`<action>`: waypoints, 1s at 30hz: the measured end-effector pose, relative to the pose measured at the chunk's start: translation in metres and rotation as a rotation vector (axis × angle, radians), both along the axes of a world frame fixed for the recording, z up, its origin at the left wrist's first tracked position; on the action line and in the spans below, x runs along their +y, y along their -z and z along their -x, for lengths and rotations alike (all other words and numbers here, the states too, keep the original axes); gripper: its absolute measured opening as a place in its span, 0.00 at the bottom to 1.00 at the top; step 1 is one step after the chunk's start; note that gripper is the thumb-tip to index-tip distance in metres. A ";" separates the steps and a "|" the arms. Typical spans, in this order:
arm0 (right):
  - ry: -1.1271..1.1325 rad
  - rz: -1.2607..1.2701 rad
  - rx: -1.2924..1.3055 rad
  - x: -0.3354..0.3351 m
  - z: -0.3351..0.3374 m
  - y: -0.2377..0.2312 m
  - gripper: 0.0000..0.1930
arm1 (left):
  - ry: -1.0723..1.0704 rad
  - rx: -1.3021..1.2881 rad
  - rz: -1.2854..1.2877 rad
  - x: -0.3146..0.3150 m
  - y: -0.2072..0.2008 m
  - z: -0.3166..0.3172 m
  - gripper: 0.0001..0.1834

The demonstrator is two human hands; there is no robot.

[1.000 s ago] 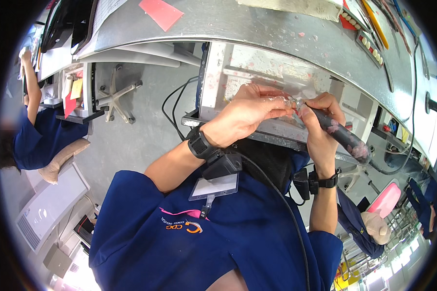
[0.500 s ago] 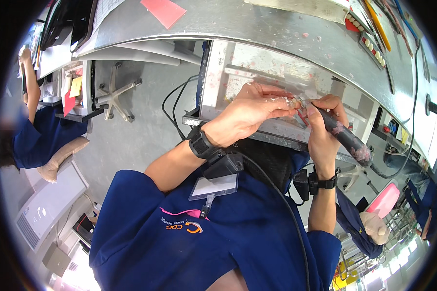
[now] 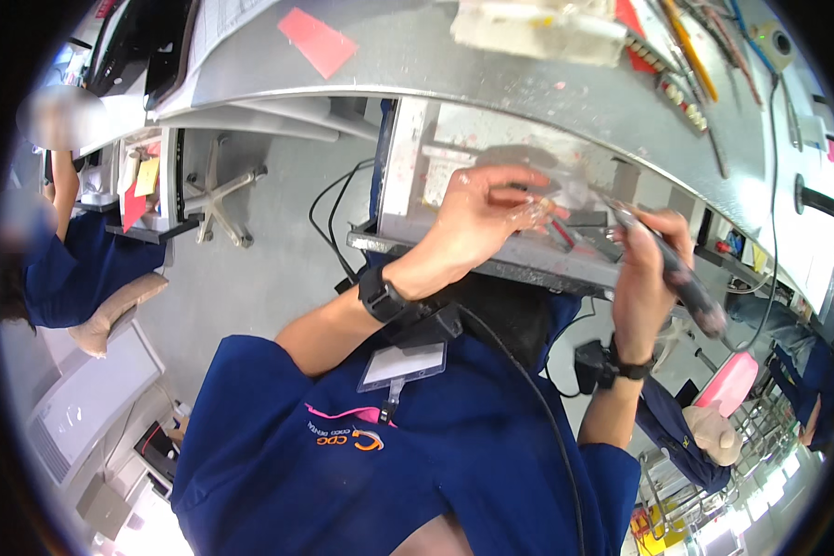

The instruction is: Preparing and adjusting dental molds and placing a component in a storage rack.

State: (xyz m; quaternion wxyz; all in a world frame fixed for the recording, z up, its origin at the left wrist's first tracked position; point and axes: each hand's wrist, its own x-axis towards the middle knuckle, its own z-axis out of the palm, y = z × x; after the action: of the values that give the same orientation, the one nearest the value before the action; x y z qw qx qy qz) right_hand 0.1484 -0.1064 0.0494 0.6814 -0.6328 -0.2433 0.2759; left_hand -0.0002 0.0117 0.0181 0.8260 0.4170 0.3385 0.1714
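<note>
My right hand (image 3: 647,269) grips a dark, pink-smudged rotary handpiece (image 3: 684,278) like a pen, its tip pointing up and left toward my left hand; a cable trails from its rear end. To the left, my left hand (image 3: 477,218) has its thumb and fingers curled together around a small pale thing at the fingertips, blurred and mostly hidden. Tip and left hand are apart. Both hands are over an open, white-lined drawer (image 3: 415,199) specked with pink and white debris. A red-and-grey object (image 3: 562,233) lies in it just below the left fingertips.
Beyond the drawer runs a metal bench (image 3: 408,60) with a pink sheet (image 3: 317,42), a cream block (image 3: 537,32), rows of false teeth (image 3: 681,102) and slim tools (image 3: 686,46). A black cable (image 3: 775,185) hangs at the right. Another person (image 3: 88,278) sits at the left.
My hands have drawn apart: the right hand with the handpiece has moved right and down, off the small thing in the left hand. The left fingers have spread a little.
</note>
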 end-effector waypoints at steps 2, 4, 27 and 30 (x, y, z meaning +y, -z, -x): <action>0.055 -0.027 -0.035 -0.013 -0.022 -0.020 0.04 | 0.022 0.010 -0.098 -0.001 -0.006 0.004 0.15; 0.153 0.062 -0.040 -0.023 -0.041 -0.046 0.07 | 0.032 0.055 -0.218 -0.001 -0.019 0.004 0.12; -0.263 0.566 -0.935 0.059 -0.109 -0.100 0.07 | -0.017 -0.063 -0.312 0.063 -0.094 0.205 0.25; -0.307 0.589 -0.888 0.068 -0.113 -0.089 0.06 | 0.253 1.154 -0.676 0.022 0.036 0.327 0.26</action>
State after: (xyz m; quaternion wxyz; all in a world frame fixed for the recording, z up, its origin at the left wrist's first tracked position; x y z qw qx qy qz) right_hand 0.2618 -0.0387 0.1379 0.2597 -0.8093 -0.5092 0.1350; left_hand -0.3273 0.0341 -0.0183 0.3512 0.7131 0.6014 -0.0801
